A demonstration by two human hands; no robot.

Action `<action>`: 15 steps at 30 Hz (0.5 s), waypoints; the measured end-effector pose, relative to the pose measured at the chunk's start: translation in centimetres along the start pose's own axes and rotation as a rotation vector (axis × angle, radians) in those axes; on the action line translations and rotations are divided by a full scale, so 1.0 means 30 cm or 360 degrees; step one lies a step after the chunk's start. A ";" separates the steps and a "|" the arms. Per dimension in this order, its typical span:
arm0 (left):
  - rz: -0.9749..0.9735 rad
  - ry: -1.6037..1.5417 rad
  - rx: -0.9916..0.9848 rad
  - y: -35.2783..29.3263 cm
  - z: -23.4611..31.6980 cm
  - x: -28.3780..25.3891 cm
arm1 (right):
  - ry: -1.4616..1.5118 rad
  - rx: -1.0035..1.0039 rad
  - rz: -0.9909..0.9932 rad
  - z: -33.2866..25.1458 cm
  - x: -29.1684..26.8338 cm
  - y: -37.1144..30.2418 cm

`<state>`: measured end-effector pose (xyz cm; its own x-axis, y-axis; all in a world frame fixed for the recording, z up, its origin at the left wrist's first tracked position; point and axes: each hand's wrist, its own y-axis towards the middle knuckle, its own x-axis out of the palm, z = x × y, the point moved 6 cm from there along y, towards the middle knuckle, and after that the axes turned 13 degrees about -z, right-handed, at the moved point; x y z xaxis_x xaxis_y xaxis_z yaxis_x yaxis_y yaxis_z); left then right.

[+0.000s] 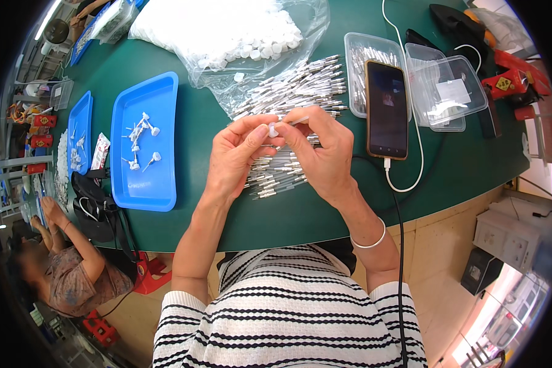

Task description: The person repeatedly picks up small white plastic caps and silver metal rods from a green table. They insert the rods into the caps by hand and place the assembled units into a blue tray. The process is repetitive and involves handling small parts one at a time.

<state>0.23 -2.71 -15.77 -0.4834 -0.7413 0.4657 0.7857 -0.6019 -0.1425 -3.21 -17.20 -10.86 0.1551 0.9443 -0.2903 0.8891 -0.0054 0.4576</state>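
Note:
My left hand (238, 150) and my right hand (322, 147) meet over the table, fingers pinched together. Between the fingertips sits a small white plastic cap (273, 130), with my left thumb and fingers closed on it. A thin pale rod (299, 121) sticks out from between my right thumb and index finger, its inner end close to the cap; whether they are joined is hidden. Beneath and beyond my hands lies a heap of thin white-and-silver rods (303, 86). A blue tray (144, 190) to the left holds several capped pieces (134, 164).
A clear bag of white caps (251, 46) lies at the back. On the right, a phone (386, 113) with a white cable leans on a clear box (357, 104) of rods, beside clear lids (454, 92). A black bag (98, 211) and another person (73, 270) are at left.

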 end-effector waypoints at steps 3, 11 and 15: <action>0.0006 0.0016 0.0000 -0.001 0.002 -0.003 | 0.0012 0.0009 -0.0004 0.000 -0.001 0.001; 0.0021 0.0064 0.0019 -0.002 0.005 -0.007 | 0.0012 0.0017 -0.0032 0.002 0.000 0.001; 0.0011 0.0027 0.0013 -0.001 0.002 -0.007 | 0.0013 0.0016 -0.0037 0.002 0.000 0.001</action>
<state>0.33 -2.51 -15.80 -0.4843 -0.7503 0.4499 0.7922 -0.5944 -0.1385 -3.16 -17.22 -10.91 0.1310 0.9468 -0.2939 0.8968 0.0132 0.4422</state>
